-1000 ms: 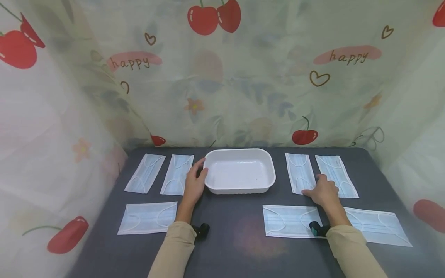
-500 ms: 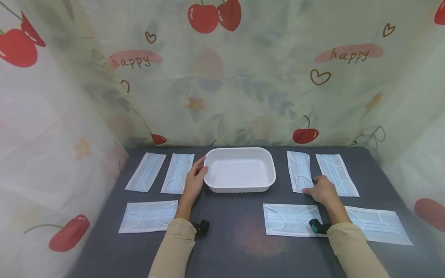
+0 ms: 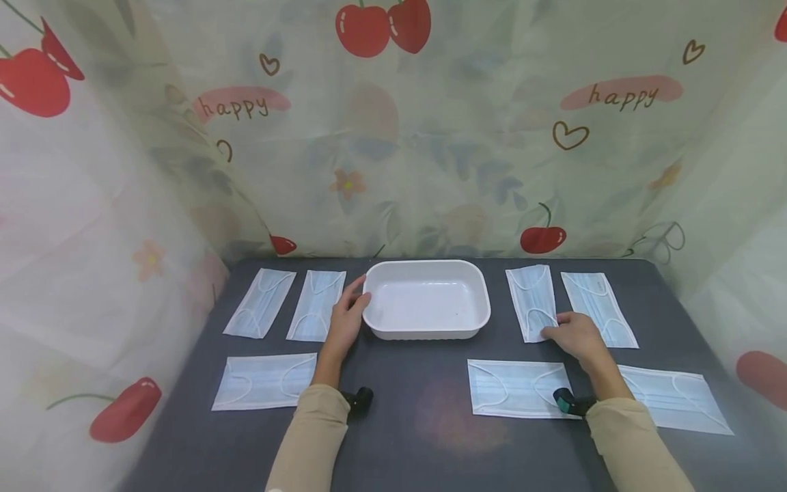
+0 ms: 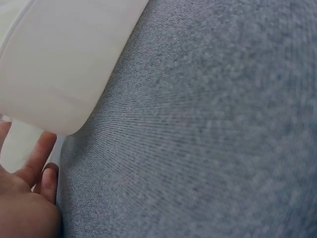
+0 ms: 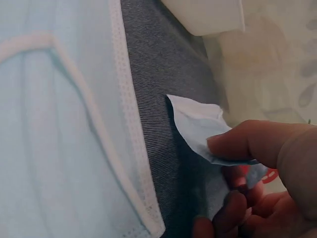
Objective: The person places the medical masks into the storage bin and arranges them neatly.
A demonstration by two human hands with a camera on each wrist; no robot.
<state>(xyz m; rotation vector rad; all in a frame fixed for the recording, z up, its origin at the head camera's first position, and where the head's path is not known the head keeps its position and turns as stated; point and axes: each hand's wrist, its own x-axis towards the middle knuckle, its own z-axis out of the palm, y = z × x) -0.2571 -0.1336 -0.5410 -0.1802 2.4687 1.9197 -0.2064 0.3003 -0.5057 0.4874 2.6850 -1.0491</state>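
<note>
- The right hand [image 3: 579, 336] is pinching 1 mask [image 3: 530, 292] near its lower end, right of frame centre.
- The left hand [image 3: 346, 320], fingers loosely spread, is touching the white tray [image 3: 427, 297] near centre.

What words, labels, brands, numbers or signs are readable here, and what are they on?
"happy": left pink patch on the backdrop cloth
"happy": right pink patch, same cloth
Any print on the masks is too small or faint to read.
</note>
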